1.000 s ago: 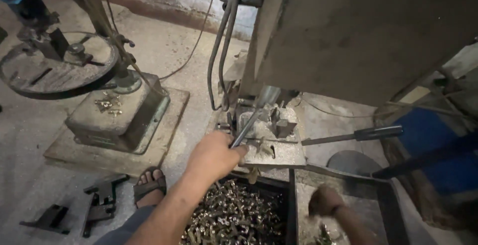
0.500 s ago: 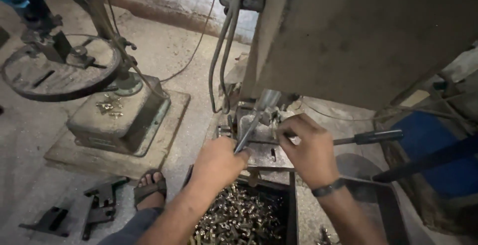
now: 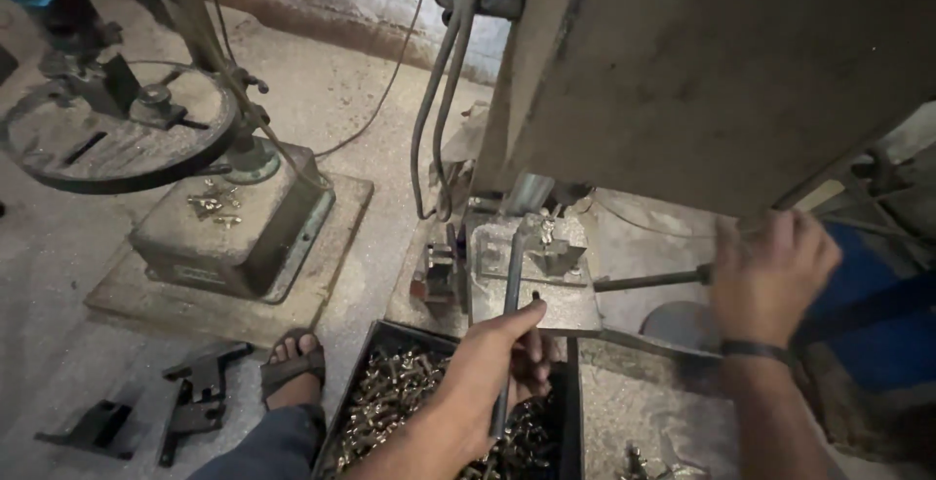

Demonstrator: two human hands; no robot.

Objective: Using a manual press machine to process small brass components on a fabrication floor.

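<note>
Gripping a thin rod point(image 3: 509, 329) that leans on the press plate point(image 3: 531, 285) above a tray point(image 3: 390, 397) of brass parts, left hand point(image 3: 487, 378) closed; right hand point(image 3: 770, 270) clamped on the lever point(image 3: 648, 280).

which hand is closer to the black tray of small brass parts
Left. The left hand, gripping a metal rod, hangs over the tray; the right hand grips the lever handle farther right.

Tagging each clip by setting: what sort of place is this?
Most likely a small metalworking shop. A heavy press stands over a die plate, a tray of small metal parts sits below, and a second machine stands on the concrete floor.
</note>
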